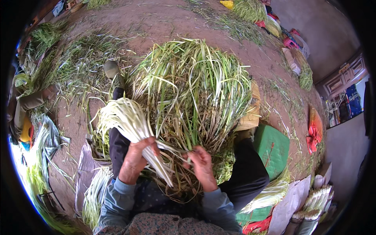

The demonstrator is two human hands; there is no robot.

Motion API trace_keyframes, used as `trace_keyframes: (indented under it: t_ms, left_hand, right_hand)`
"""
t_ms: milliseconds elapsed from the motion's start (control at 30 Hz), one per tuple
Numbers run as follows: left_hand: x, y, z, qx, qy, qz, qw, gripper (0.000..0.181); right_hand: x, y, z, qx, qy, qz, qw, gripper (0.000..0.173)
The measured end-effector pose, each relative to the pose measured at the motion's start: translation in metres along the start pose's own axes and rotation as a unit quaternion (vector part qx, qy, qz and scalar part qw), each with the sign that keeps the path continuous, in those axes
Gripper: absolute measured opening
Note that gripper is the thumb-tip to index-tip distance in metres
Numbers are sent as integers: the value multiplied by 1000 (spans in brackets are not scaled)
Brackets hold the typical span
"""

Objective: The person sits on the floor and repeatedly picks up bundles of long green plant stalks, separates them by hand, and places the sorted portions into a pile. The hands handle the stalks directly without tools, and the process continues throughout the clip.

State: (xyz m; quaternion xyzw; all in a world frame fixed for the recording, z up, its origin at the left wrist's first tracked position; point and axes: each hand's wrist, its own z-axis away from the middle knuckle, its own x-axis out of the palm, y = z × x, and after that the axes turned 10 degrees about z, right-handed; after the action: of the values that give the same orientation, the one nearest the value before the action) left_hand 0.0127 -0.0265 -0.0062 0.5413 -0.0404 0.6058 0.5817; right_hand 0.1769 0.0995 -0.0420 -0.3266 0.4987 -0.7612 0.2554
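My left hand (136,160) grips a thick bundle of pale, whitish leafy stalks (124,117), perhaps blanched chives. Their loose leafy ends fan up and left over my left knee, and the straight white ends point down toward my lap. To the right, my right hand (202,166) pinches a few thin stalks between thumb and fingers; blur hides exactly how many. Just beyond both hands, between my legs, rises a big heap of green and yellowing stalks (194,85) mixed with dry brown leaves. Some strands trail between the two hands.
A green wrapped block (270,149) stands beside my right leg, with pale stalks (268,195) near it. Left of me, more white stalks (95,194) lie by a plastic sheet (88,170). Tied bundles (317,199) stand lower right. Another person's leg (29,104) shows at far left.
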Motion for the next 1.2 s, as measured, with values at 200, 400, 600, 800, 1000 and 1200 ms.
trace_keyframes:
  t_ms: [200,400,600,800,1000,1200]
  left_hand:
    - [-41,40,-8,69,21,80,994,16]
    - [-40,28,6,100,35,-90,990,60]
    - [-20,22,20,84,10,-57,995,47]
    - [-6,4,21,30,20,-29,999,27]
    - [27,-9,36,64,7,-98,993,31]
    - [33,-30,29,8,-50,-107,993,19]
  right_hand:
    - [-91,6,24,-48,248,349,902,18]
    - [-26,-26,2,-216,199,607,738,25]
    - [-52,27,-22,-189,259,610,724,26]
    - [-66,34,-27,-159,239,607,741,15]
    - [-22,-28,-2,-214,170,418,867,12]
    - [27,-45,23,-282,57,454,843,16]
